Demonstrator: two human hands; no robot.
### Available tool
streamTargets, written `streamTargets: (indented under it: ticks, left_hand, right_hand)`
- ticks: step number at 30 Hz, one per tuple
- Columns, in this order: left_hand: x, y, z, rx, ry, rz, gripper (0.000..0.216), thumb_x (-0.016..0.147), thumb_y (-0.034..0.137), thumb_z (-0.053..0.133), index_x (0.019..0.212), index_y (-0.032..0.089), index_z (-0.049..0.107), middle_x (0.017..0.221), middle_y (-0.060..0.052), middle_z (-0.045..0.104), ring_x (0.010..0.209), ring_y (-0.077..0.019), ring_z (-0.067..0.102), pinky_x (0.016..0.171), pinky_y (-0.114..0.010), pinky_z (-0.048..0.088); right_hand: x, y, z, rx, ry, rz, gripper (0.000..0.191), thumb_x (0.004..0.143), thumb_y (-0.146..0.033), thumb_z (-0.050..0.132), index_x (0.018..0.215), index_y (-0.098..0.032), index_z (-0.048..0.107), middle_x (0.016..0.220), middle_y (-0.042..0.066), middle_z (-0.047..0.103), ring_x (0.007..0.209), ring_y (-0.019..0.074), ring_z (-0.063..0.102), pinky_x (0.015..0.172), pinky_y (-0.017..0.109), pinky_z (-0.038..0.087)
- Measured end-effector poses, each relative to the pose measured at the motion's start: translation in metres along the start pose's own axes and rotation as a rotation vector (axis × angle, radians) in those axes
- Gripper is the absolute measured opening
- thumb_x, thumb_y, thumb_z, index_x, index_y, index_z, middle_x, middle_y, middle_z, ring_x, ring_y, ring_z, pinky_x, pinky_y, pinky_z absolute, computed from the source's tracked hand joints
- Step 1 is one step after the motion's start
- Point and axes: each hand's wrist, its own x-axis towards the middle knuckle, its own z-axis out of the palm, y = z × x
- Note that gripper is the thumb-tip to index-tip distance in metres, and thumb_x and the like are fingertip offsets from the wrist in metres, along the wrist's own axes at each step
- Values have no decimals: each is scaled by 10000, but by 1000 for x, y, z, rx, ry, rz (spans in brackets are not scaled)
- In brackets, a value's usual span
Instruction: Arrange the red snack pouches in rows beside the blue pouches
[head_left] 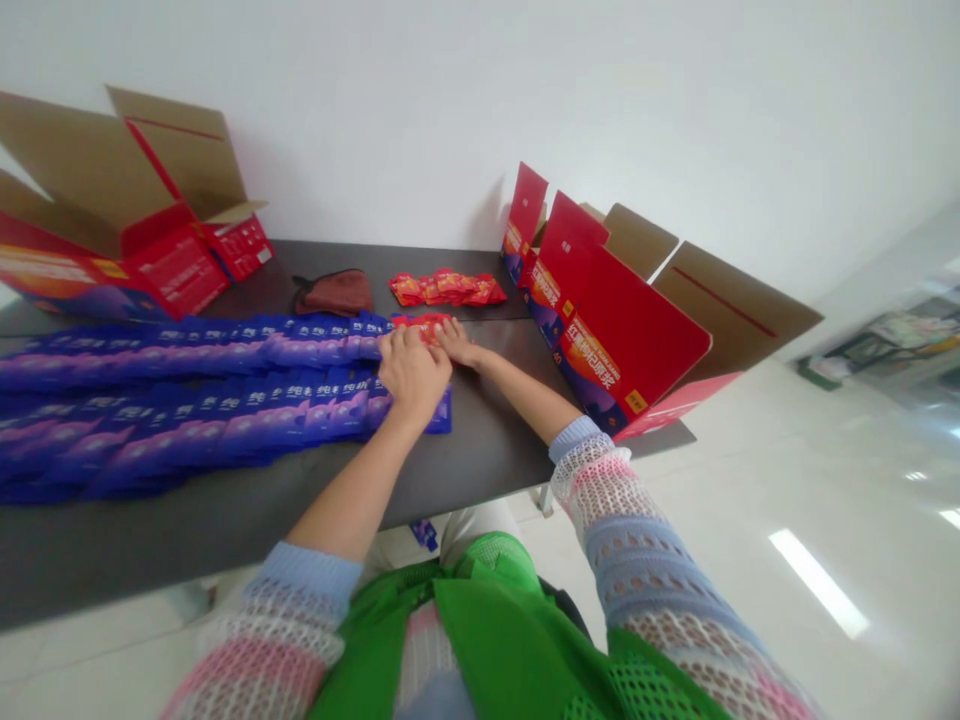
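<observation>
Two long overlapping rows of blue-purple packets [187,400] lie across the dark table [487,450]. My left hand [411,372] rests, fingers curled, on the right end of the rows. My right hand [456,342] lies just beyond it, fingers on a few small red sachets [420,323] at the end of the far row. What the fingers grip, if anything, is hidden. A loose pile of red sachets [446,288] sits farther back near the wall.
An open red cardboard box [637,340] stands at the table's right end, another open red box [127,240] at the far left. A brown pouch [335,292] lies at the back. A white wall is behind; shiny floor to the right.
</observation>
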Motion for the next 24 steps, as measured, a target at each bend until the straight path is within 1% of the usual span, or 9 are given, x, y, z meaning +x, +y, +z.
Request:
streamTargets:
  ticks: [4,6,10,12,14,16,18,20,24]
  left_hand:
    - [22,-6,15,179,-201,-24,541,921,333,479,1295,-37,603,1232,-295,657,1323,-413,492,1140,-586,278]
    - [25,-7,24,283,-324,23,618,911,365,513,1323,-92,569,1218,-331,650,1299,-436,522,1152,-602,233]
    - [23,-5,30,429,-498,103,726,817,325,666,1379,-109,514,1242,-358,629,1213,-438,595,1083,-533,358]
    - [20,-6,28,449,-502,129,646,831,238,634,1377,-89,521,1199,-335,657,1143,-409,641,1029,-496,414]
    - [20,-9,26,428,-435,167,504,911,155,484,1350,-86,543,1119,-305,690,1086,-370,672,994,-458,441]
    - [23,-13,23,383,-344,186,481,957,84,312,1336,-69,564,1098,-288,700,1067,-340,683,970,-430,457]
    - [30,-15,22,335,-271,184,525,973,70,231,1364,-26,568,1187,-278,685,1111,-324,670,983,-420,457]
    - [38,-13,22,289,-224,200,545,983,86,234,1431,22,538,1351,-249,625,1218,-311,622,1050,-425,425]
    - [47,-3,31,235,-261,246,545,1003,118,255,1465,105,543,1499,-168,536,1331,-310,544,1152,-475,333]
  right_hand:
    - [3,9,-3,42,-23,10,693,1062,-540,81,1658,-185,69,1701,24,-79,1581,230,-132,1261,576,-32]
    - [6,14,-4,27,-17,33,714,1057,-563,88,1657,-179,47,1698,25,-95,1578,239,-145,1247,604,-54]
    - [8,23,-7,-36,-1,83,754,1054,-580,92,1650,-126,8,1686,54,-136,1582,221,-137,1248,601,-53]
    - [8,27,-8,-47,6,101,756,1056,-578,101,1649,-120,6,1684,66,-140,1586,210,-121,1249,594,-53]
    - [7,30,-9,-36,20,114,753,1056,-581,95,1650,-127,11,1687,67,-135,1587,202,-110,1252,581,-55]
    - [6,32,-10,-10,43,124,768,1047,-609,82,1653,-140,25,1693,57,-124,1588,198,-103,1263,551,-43]
    - [7,32,-10,13,91,162,788,1033,-651,83,1657,-170,54,1700,45,-107,1591,216,-70,1278,513,-10]
    - [8,32,-11,21,153,236,840,1013,-700,132,1654,-159,122,1704,76,-87,1590,281,-10,1280,515,27]
    - [10,38,-19,-23,270,387,1001,914,-788,412,1586,-52,320,1680,211,48,1549,401,123,1250,568,154]
